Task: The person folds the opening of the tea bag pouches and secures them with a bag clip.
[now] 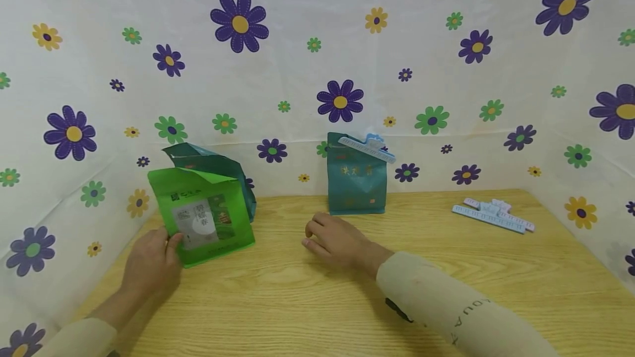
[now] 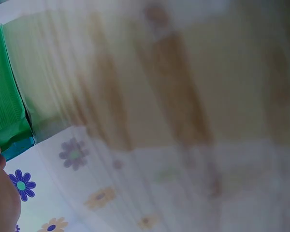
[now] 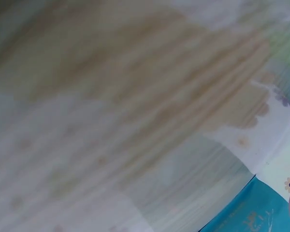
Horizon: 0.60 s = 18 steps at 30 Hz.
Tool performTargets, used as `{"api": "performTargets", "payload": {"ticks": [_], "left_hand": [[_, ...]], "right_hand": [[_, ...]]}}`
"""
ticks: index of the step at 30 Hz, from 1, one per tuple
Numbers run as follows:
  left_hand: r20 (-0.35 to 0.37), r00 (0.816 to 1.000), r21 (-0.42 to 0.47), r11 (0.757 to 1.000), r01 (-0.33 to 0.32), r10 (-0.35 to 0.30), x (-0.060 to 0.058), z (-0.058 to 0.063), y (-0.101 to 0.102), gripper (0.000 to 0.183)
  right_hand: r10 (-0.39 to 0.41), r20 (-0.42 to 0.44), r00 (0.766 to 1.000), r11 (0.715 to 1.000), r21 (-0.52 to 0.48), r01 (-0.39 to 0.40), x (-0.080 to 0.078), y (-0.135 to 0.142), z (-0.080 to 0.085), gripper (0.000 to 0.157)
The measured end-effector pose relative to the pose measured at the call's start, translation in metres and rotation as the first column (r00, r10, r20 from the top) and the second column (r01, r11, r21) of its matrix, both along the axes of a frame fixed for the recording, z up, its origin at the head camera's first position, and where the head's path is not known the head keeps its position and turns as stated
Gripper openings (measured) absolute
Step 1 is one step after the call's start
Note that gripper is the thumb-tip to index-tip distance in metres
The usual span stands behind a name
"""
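Observation:
At the left of the head view, my left hand (image 1: 151, 258) pinches the lower left edge of a bright green tea bag (image 1: 200, 216), thumb on its front. The bag leans slightly, its top folded over on the right. In the left wrist view the green bag (image 2: 7, 96) shows at the left edge, with part of the hand (image 2: 2, 193) below it. My right hand (image 1: 337, 241) holds nothing, fingers loosely curled over the table's middle. Just beyond it stands a teal tea bag (image 1: 357, 186) with a light blue sealing clip (image 1: 367, 149) slanted across its top.
Another teal tea bag (image 1: 223, 167) stands behind the green one, partly hidden, its top without a clip. On the right of the wooden table (image 1: 278, 302) lie a blue clip (image 1: 488, 219) and a pinkish clip (image 1: 521, 223), overlapping. A flowered cloth (image 1: 292, 26) surrounds the table's back and sides.

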State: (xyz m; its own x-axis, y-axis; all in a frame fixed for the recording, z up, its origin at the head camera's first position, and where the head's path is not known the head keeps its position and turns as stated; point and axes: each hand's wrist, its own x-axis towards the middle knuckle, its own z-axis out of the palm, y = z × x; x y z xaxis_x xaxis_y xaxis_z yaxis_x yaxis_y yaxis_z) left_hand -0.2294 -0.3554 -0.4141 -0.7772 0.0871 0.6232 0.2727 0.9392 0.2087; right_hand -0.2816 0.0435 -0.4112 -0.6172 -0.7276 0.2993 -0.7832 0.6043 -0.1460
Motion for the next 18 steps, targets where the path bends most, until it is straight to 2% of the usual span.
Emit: {"api": "performTargets", "payload": {"ticks": [6,18], "left_hand": [[-0.053,0.996,-0.026,0.997,0.072,-0.073,-0.004,-0.001,0.005,0.026],[-0.015,0.994,-0.008,0.994,0.107,-0.107,-0.008,0.0,0.025,0.019]], "right_hand": [[-0.024,0.004,1.0,1.0,-0.013,0.024,0.001,-0.007,0.001,0.031],[-0.077,0.015,0.997,0.997,-0.018,0.077,0.002,-0.015,0.001,0.034]]}}
